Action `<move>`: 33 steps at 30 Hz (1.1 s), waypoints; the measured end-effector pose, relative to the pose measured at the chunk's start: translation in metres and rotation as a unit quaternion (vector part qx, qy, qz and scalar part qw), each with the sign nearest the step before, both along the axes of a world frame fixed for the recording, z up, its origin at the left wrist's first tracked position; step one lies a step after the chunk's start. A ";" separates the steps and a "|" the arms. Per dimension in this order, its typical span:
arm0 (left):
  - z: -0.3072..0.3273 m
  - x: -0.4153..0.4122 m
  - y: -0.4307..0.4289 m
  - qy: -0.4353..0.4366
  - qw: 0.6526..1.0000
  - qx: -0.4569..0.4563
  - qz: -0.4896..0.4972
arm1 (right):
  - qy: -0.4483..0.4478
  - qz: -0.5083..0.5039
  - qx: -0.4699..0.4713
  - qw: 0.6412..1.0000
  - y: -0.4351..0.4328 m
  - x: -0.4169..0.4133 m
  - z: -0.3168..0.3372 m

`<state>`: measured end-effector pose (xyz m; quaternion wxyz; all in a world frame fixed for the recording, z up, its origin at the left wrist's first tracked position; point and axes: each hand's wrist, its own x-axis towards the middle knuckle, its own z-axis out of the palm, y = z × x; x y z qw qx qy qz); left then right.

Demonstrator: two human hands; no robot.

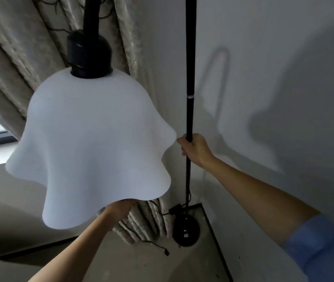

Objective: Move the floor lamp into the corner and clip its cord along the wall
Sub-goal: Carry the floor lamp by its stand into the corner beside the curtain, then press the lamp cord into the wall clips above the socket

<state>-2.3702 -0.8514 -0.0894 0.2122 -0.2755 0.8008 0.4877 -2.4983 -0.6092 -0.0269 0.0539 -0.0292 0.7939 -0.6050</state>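
A: Item one, floor lamp. Location?

B: Black pole (190,68) upright beside the wall; round base (186,231) on the floor, close to the corner by the curtain (141,58). White ruffled shade (88,147) hangs from a curved neck, near the camera.

A: Hands?

B: Right hand (195,150) wrapped shut around the pole at about mid-height. Left hand (121,210) reaches up under the rim of the shade; its fingers are hidden, so I cannot tell whether it grips or only steadies.

A: Handling notes?

B: Pole: stiff, slim, smooth; likely to twist in the fist. Base: probably the heavy part, so the lamp should be lifted or walked by the pole. Shade: looks thin and breakable, and sways off-centre; support it, never carry by it.

A: Item two, cord?

B: Black cord (153,244), limp, loose on the floor beside the base, with an inline block (175,209) above it and a small end piece (166,252) lying free. Not yet clipped. No clips visible.

A: Status?

B: Placement appears nearly done; cord routing remains.
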 end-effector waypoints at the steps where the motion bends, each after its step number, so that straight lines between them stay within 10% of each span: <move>1: -0.001 -0.001 -0.003 0.005 1.000 -0.005 -0.015 | -0.011 0.010 0.038 0.999 0.002 0.003 -0.004; 14: -0.048 0.013 -0.003 -0.017 0.976 0.037 -0.216 | -0.134 -0.147 0.242 0.950 0.068 0.169 -0.087; 33: -0.238 0.052 0.157 -0.071 0.925 0.097 -0.360 | -0.331 -0.261 0.247 0.872 0.153 0.366 -0.312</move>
